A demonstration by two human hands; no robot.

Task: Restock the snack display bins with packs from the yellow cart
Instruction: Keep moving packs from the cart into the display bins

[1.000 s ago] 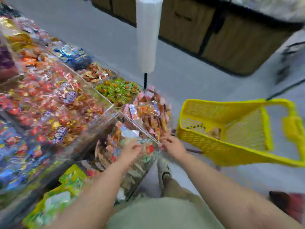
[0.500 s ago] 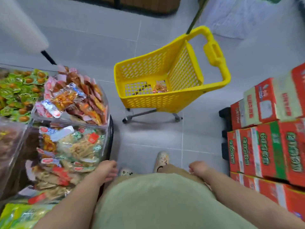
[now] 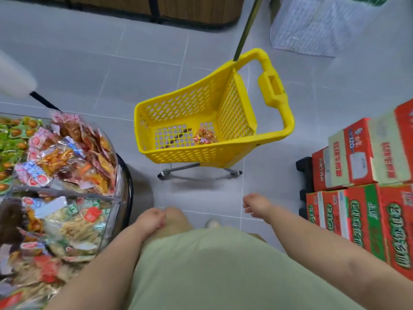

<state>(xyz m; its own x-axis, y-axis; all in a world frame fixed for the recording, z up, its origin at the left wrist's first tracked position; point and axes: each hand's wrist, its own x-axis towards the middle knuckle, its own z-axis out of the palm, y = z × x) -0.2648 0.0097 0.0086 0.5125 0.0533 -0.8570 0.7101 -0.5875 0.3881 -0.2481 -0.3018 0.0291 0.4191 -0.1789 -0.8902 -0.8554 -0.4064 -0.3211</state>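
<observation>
The yellow cart [image 3: 185,151] stands on the grey floor ahead of me, its handle to the right. One small orange-red snack pack [image 3: 204,137] lies on its bottom. Clear display bins [image 3: 116,175] full of snack packs fill the left side. My left hand [image 3: 150,222] hangs near my thigh beside the bins, fingers loosely curled, holding nothing. Lower right of the cart, my right hand [image 3: 257,205] is also empty and loosely curled, well short of the cart.
Stacked red and green cardboard boxes [image 3: 366,186] stand on a black pallet at the right. A white roll [image 3: 13,79] on a black stand leans over the bins at upper left. A wooden counter base [image 3: 190,10] runs along the far side.
Both hands left the front bin and dropped to my sides. My view swung right from the bins to the cart and boxes; the right hand has now lifted a little toward the cart.
</observation>
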